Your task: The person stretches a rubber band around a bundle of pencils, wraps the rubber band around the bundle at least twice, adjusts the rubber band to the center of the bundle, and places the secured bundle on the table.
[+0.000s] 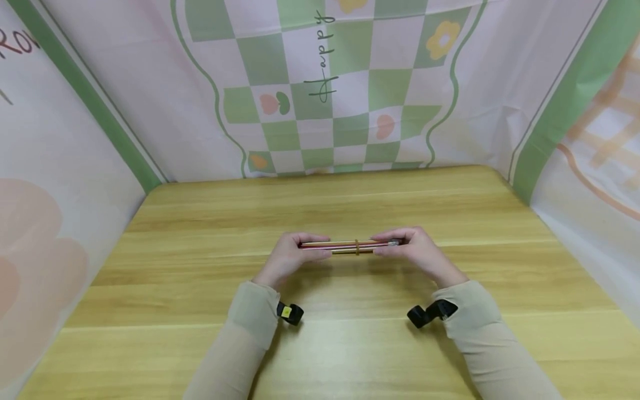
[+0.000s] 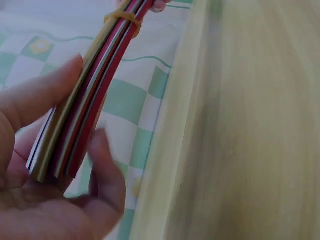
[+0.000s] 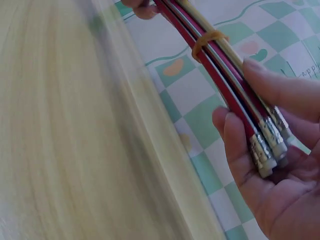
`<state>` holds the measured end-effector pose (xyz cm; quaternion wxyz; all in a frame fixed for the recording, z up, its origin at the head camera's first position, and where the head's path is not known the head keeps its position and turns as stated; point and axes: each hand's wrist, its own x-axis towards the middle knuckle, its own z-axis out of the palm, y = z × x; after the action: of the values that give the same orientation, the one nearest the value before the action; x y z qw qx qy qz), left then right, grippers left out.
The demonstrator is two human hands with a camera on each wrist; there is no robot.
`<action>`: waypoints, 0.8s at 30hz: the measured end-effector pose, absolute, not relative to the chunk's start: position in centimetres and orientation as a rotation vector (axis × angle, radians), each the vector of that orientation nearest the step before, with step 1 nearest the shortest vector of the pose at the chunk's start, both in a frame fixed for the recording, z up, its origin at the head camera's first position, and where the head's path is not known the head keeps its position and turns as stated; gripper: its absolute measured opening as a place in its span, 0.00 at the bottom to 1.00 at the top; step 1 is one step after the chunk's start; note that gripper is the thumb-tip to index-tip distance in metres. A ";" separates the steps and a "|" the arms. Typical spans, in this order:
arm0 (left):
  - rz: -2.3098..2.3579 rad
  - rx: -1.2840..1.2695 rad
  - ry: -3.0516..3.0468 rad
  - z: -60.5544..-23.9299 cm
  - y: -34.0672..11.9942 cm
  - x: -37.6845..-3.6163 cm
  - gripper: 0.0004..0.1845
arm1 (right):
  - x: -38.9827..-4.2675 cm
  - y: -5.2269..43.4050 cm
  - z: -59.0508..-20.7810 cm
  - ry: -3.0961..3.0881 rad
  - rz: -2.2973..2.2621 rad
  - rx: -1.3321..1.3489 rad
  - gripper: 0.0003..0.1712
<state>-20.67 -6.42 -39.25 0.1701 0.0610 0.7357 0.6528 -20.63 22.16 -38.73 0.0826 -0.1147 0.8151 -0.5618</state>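
A bundle of pencils with red, yellow and striped barrels is held level just above the wooden table, bound near its middle by a yellow rubber band. My left hand pinches the plain end of the pencil bundle between thumb and fingers; the rubber band shows further along. My right hand grips the other end of the pencil bundle, where the metal ferrules and erasers lie against its fingers. The rubber band sits beyond my right fingertips.
Printed cloth panels stand round the table: a green and white checked backdrop behind, pink panels at left and right. Small black devices sit at my left wrist and right wrist.
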 end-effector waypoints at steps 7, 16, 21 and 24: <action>1.722 0.241 2.356 -39.4 -5.8 -20.5 0.19 | -20.9 22.2 -39.4 2.514 -1.592 -0.330 0.21; 1.658 0.165 2.504 -39.8 -5.9 -20.8 0.17 | -21.4 21.5 -40.4 2.601 -1.464 -0.343 0.19; 1.630 0.094 2.473 -40.2 -6.0 -20.9 0.16 | -21.3 21.1 -40.9 2.642 -1.415 -0.332 0.18; 1.633 0.059 2.438 -40.5 -6.0 -21.0 0.15 | -21.2 20.9 -41.1 2.658 -1.399 -0.319 0.18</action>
<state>-20.98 -6.02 -40.47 0.1034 0.0199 0.8262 0.5534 -21.23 20.94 -41.12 0.0606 -0.1055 0.8784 -0.4623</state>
